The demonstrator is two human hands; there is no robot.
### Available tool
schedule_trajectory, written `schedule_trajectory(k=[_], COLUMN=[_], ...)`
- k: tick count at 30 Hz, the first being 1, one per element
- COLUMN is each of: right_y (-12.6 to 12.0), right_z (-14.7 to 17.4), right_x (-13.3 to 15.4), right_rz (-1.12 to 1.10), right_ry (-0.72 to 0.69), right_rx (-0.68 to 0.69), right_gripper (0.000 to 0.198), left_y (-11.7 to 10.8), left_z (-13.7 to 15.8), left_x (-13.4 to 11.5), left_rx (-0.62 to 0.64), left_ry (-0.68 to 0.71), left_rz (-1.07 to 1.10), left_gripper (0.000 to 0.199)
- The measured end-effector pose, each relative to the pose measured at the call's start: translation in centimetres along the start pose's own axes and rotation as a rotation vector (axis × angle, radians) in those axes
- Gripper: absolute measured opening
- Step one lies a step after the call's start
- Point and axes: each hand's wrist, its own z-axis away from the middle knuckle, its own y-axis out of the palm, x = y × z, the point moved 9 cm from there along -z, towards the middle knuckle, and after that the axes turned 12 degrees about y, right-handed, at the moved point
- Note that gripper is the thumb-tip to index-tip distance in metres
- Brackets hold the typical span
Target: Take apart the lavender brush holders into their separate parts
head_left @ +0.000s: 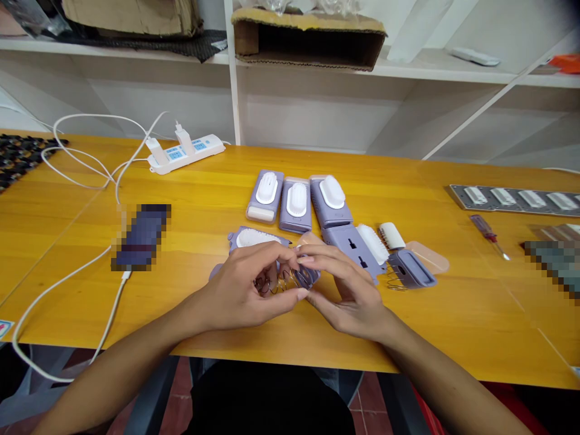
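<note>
Both my left hand (pixel 256 287) and my right hand (pixel 348 287) pinch a small purple plastic part (pixel 308 277) between fingertips and thumbs, low over the table. Thin coiled wires (pixel 276 283) show inside the curl of my left fingers. Partly hidden behind that hand is a purple piece with a white bristled oval (pixel 258 237). Beyond my right hand rests a purple panel (pixel 347 238) with dark slots. Beside it are a white bristled pad (pixel 374 244), a small white brush (pixel 392 235), a purple shell (pixel 414 272) and a translucent peach cover (pixel 430 257).
Three purple cases with white ovals, one a purple case (pixel 296 220), lie behind my hands. At left are a pixelated phone (pixel 142 238) on a white cable and a power strip (pixel 190 154). At right lie a screwdriver (pixel 487 232) and a grey strip (pixel 516 208) with white pieces.
</note>
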Motion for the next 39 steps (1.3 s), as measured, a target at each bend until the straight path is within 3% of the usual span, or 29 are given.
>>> schedule_trajectory(k=[8,23,33,39], right_y=[0.6,0.6,0.9,1.7], right_z=[0.2,0.2,0.2,0.3], right_x=[0.2,-0.7,-1.5,-1.6], right_rz=[-0.028,-0.147,-0.327,-0.517], right_ry=[0.149,0.258,0.354,0.395], right_rx=[0.058,0.065,0.067,0.108], right_gripper=[0.076,0.074,0.079,0.082], left_y=[0.7,1.5,0.2,-0.2], left_z=[0.5,1.0,0.5,0.1], left_x=[1.0,2.1,0.6,-0.3], left_rx=[0.021,-0.023,-0.05,-0.032], left_ry=[-0.18,-0.279,-0.091,-0.017], left_rz=[0.087,0.336,0.057,0.017], left_gripper=[0.033,0.025,0.021,0.017])
